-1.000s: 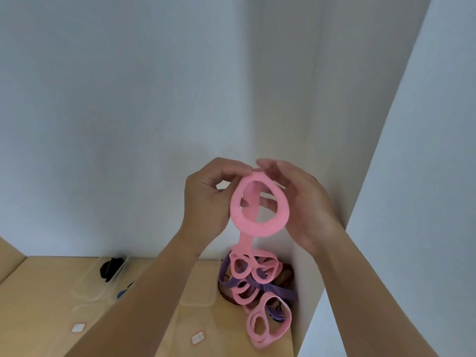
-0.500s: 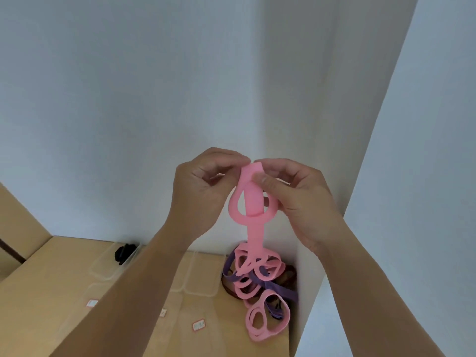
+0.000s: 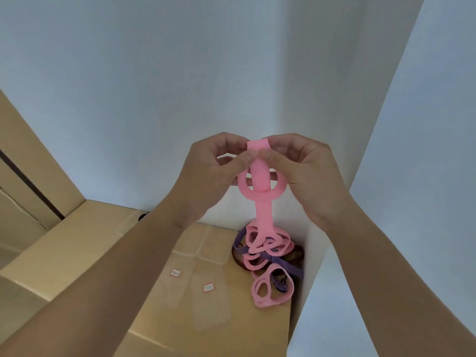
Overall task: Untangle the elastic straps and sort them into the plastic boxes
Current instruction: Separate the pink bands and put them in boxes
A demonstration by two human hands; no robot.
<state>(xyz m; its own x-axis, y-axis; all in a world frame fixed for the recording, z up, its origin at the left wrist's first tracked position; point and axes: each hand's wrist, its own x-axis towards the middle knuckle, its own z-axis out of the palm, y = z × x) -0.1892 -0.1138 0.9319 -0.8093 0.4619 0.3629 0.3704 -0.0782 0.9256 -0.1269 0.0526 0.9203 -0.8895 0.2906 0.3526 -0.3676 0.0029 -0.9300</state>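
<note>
A pink elastic strap [image 3: 262, 181] is held up in front of the wall. My left hand [image 3: 213, 173] and my right hand [image 3: 306, 173] each pinch its folded top between thumb and fingers. Below the pinch the strap forms a loop, then hangs straight down into a tangled pile of pink, purple and brown straps [image 3: 268, 256] lying on the cardboard surface [image 3: 85, 243] by the right-hand white panel. Clear plastic boxes [image 3: 206, 253] with small white labels lie left of the pile, partly hidden by my left forearm.
A white wall [image 3: 180, 73] stands behind and a white panel [image 3: 425, 124] closes the right side. A small black item [image 3: 141, 216] shows at the far edge of the boxes. More cardboard [image 3: 23, 163] rises at the left.
Both hands have folded the strap's open loop narrower and now pinch its top together. The view has tilted, and the cardboard at the left shows more.
</note>
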